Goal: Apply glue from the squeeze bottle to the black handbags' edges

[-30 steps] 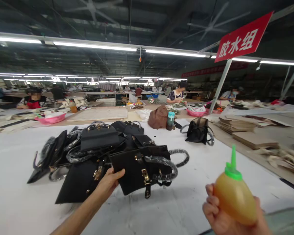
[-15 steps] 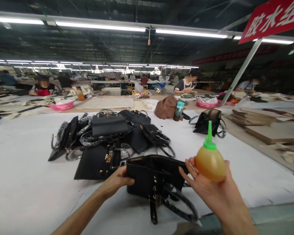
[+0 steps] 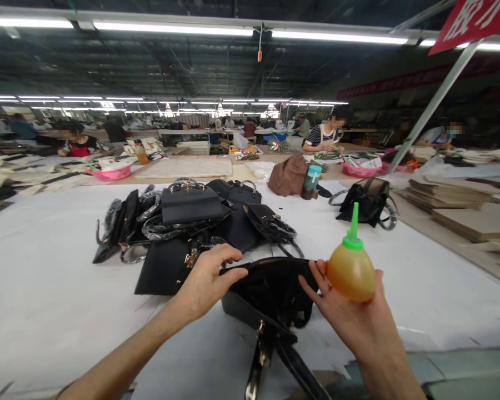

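Observation:
A black handbag (image 3: 250, 305) stands in front of me, its mouth spread and the dark inside showing. My left hand (image 3: 210, 278) is at the left end of its top edge, thumb over the rim and fingers apart from the thumb. In the palm of my right hand (image 3: 354, 322) rests a round squeeze bottle (image 3: 352, 273) of amber liquid with a green pointed nozzle, upright. Fingertips of that same hand touch the bag's right edge. The bag's strap and gold-coloured hardware hang toward me.
A heap of black handbags (image 3: 191, 205) lies beyond my left hand on the white-covered table (image 3: 45, 266). Another black bag (image 3: 364, 200) sits at the right. Behind are a brown cloth (image 3: 287, 175), a teal-lidded jar (image 3: 311, 180), pink baskets (image 3: 112, 172) and stacked boards (image 3: 470, 222). Co-workers sit farther back.
My left hand has moved up from the bag's side to its top edge, its fingers now apart. The bag has tipped and its mouth has widened. My right hand still holds the squeeze bottle.

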A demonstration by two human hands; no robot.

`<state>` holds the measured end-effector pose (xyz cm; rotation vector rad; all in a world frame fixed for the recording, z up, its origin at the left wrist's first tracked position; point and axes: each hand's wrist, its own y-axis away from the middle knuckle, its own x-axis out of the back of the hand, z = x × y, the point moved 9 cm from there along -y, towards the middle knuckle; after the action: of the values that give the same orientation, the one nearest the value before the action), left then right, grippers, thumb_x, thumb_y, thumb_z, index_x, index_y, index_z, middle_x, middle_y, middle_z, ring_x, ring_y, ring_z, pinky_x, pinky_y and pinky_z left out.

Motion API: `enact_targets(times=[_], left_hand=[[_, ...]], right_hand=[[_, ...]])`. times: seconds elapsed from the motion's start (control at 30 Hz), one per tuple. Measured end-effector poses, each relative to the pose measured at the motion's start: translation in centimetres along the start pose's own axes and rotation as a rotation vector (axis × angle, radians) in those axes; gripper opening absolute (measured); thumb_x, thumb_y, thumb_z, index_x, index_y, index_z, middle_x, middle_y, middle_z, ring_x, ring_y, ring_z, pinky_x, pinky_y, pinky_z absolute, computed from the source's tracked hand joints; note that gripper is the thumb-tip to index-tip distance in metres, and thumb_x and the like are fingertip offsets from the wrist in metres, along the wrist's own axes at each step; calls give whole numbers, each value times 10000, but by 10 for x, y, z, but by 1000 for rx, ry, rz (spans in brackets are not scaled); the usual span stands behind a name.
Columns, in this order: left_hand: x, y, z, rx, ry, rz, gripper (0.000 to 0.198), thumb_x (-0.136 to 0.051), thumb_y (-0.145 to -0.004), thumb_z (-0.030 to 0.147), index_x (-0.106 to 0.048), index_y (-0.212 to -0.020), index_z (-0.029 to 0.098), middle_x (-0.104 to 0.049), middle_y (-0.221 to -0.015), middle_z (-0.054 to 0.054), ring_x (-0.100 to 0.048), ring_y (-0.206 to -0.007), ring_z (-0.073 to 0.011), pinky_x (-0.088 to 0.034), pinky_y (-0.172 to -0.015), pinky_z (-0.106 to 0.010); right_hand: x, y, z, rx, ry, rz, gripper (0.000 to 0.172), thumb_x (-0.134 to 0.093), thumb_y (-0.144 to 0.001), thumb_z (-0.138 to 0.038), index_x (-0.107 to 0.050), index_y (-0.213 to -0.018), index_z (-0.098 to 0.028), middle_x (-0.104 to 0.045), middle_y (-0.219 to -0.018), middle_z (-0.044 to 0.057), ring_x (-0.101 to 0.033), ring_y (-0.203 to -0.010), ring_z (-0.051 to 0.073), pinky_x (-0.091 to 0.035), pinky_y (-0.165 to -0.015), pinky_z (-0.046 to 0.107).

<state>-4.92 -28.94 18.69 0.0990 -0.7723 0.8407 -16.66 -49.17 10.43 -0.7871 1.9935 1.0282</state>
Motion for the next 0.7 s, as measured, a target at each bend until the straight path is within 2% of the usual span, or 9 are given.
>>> enact_targets(times=[0.03,0.1,0.2,0.27,0.33,0.4,0.47,0.53,0.7], left_hand=[[1,0,12,-42,-134,-2,156,-524,-824,287,-621,-861,170,-620,-848,-38,-554,-813,-179,-421,-753,-296],[-6,3,32,-116,-409,-92,155,-494,-835,253,-610,-771,171,-600,-781,-42,-542,-778,-191,-420,-710,-312],[-16,12,56,-265,-730,-205,80,-517,-787,196,-596,-794,190,-586,-876,-63,-519,-852,-236,-420,-720,-354],[-23,16,69,-347,-816,-294,154,-551,-698,112,-588,-825,190,-578,-920,-67,-525,-858,-240,-426,-716,-356],[-33,15,70,-306,-881,-439,245,-542,-624,31,-590,-824,165,-600,-839,-74,-564,-753,-231,-441,-647,-341],[-42,10,67,-227,-948,-553,242,-535,-605,-1,-605,-795,130,-621,-732,-87,-591,-656,-240,-445,-582,-337],[-52,1,67,-212,-978,-579,173,-562,-617,16,-622,-746,114,-632,-680,-107,-614,-653,-258,-455,-582,-338],[-64,-8,70,-263,-939,-565,117,-605,-621,58,-636,-713,123,-640,-674,-114,-629,-683,-260,-464,-605,-324],[-82,-28,69,-292,-789,-442,174,-524,-700,114,-678,-736,187,-667,-682,-81,-634,-655,-220,-447,-575,-279]], right_hand=[[-1,0,1,4,8,-4,555,-397,-783,-663,-611,-937,-176,-637,-869,95,-564,-1023,271,-384,-915,570],[-2,0,1,6,26,-23,557,-387,-788,-663,-614,-946,-179,-639,-875,100,-558,-1039,278,-385,-912,567],[-5,-1,2,6,42,-70,558,-374,-798,-658,-616,-948,-178,-641,-894,111,-542,-1069,286,-383,-916,560],[-6,-3,2,1,43,-93,567,-366,-801,-660,-616,-937,-169,-644,-901,120,-534,-1082,290,-377,-919,564],[-7,-7,2,-4,45,-107,583,-350,-807,-661,-613,-932,-156,-645,-899,127,-531,-1087,293,-373,-919,572],[-9,-10,4,-9,55,-121,595,-330,-817,-659,-610,-942,-149,-645,-898,128,-531,-1087,291,-375,-917,569],[-12,-13,6,-15,64,-140,588,-321,-825,-651,-607,-953,-154,-644,-901,123,-531,-1088,286,-380,-917,560],[-13,-13,7,-20,64,-150,584,-315,-827,-649,-605,-954,-160,-642,-905,118,-533,-1083,286,-387,-913,556],[-11,-9,-5,20,55,-147,612,-293,-814,-673,-604,-940,-161,-629,-908,116,-547,-1049,294,-423,-882,544]])
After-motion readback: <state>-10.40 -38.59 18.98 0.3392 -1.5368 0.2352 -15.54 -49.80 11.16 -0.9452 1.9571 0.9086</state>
